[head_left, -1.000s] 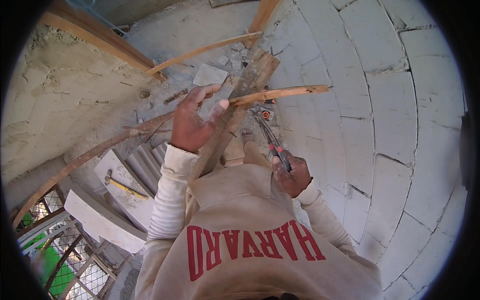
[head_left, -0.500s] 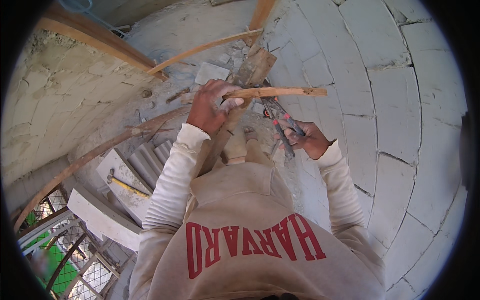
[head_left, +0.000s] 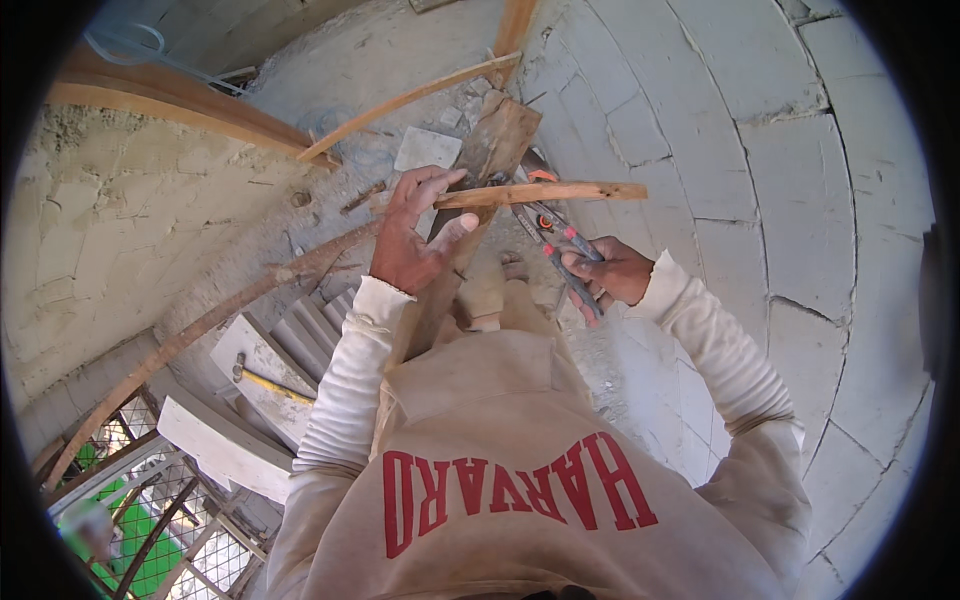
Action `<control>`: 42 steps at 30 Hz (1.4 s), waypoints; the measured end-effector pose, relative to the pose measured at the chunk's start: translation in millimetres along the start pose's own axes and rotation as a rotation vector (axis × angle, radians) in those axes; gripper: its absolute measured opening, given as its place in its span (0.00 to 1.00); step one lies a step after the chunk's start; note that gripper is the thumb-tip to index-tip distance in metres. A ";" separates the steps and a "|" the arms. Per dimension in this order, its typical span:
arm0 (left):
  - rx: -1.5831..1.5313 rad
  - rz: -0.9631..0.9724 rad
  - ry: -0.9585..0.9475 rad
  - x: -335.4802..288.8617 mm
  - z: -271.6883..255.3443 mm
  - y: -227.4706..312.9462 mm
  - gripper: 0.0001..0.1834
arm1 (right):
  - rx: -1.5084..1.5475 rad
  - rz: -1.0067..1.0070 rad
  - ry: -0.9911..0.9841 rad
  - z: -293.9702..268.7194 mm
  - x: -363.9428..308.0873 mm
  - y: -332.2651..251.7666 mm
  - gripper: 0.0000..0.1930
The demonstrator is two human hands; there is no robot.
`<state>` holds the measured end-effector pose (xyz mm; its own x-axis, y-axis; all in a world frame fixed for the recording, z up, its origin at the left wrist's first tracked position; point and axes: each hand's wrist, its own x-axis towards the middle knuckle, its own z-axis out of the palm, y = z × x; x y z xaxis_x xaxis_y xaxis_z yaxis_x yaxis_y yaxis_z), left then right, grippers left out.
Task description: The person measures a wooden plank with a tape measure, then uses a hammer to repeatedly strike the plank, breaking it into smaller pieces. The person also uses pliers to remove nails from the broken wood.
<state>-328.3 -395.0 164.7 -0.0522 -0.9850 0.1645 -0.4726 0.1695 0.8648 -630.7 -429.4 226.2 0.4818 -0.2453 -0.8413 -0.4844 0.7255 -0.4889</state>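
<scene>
Pale block wall at the right; a wooden strip lies sideways across a thick plank.
The strip's long axis runs left to right, free end pointing right; steel pincers slant up-left toward it, their head partly hidden. Left hand, thumb and fingers spread wide, frames the strip's left end, contact unclear; right hand grasps the pincers' handles. Lower left, a yellow-handled hammer lies on a slab.

Rough wooden board, a thin wood strip crossing over it (whether they touch is unclear). Dusty grey floor bearing a pale slab, rubble and blocks, a hammer on one.
</scene>
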 end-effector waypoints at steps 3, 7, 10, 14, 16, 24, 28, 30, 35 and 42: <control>-0.188 -0.255 0.090 -37.5 14.5 -20.4 0.44 | -0.030 -0.052 -0.068 6.9 10.8 15.9 0.16; -0.279 -0.662 -0.107 -74.9 29.0 -55.4 0.41 | 0.039 -0.227 0.083 44.4 40.0 63.4 0.18; -0.337 -0.709 -0.258 -83.4 33.0 -87.3 0.40 | 0.091 -0.265 0.087 59.4 39.2 61.0 0.13; -0.360 -0.673 -0.276 -76.8 32.4 -79.8 0.40 | 0.170 -0.332 0.163 74.7 59.9 86.0 0.10; -0.381 -0.724 -0.289 -80.9 34.8 -85.2 0.40 | 0.333 -0.444 0.194 102.6 87.5 96.5 0.10; -0.351 -0.736 -0.193 -80.7 32.3 -86.3 0.38 | 0.564 -0.606 0.323 155.0 119.1 93.4 0.11; -0.404 -0.751 -0.223 -86.9 36.2 -90.2 0.38 | 0.462 -0.357 0.125 101.4 43.6 87.7 0.16; -0.422 -0.762 -0.209 -89.3 38.5 -95.1 0.39 | 0.516 -0.241 -0.001 80.7 7.4 100.9 0.17; -0.461 -0.693 -0.223 -82.8 32.3 -88.6 0.35 | 0.335 -0.185 0.254 59.2 -25.9 153.4 0.19; -0.341 -0.474 0.127 -65.2 -5.9 -23.9 0.25 | 0.014 -0.237 0.363 56.8 -21.7 170.9 0.16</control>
<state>-308.4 -334.7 136.1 0.2109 -0.9479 -0.2388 -0.1090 -0.2656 0.9579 -682.5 -263.6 174.0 0.2893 -0.6146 -0.7339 -0.3803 0.6298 -0.6773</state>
